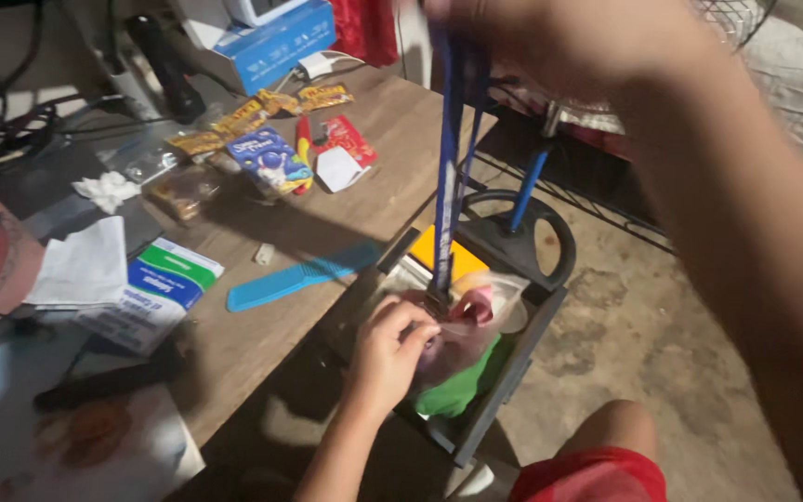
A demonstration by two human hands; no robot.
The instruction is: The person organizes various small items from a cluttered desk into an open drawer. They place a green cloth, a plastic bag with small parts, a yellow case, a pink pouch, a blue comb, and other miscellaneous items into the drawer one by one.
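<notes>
Blue lanyard (448,167) hangs taut between two hands: the right hand (550,37) (blurred, close to the lens) grips its top, while the left hand (392,349) pinches its lower end over one open dark bin (513,367) of crumpled bags. On the wooden table (392,177) lie one blue comb (299,276) and several snack packets (271,158).

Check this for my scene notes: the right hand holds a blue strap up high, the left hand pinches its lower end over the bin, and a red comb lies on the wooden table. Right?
One thing is off: the comb is blue, not red, as the head view shows. The rest stands: the right hand holds the blue strap up, and the left hand pinches its lower end over the bin, beside the wooden table.
</notes>
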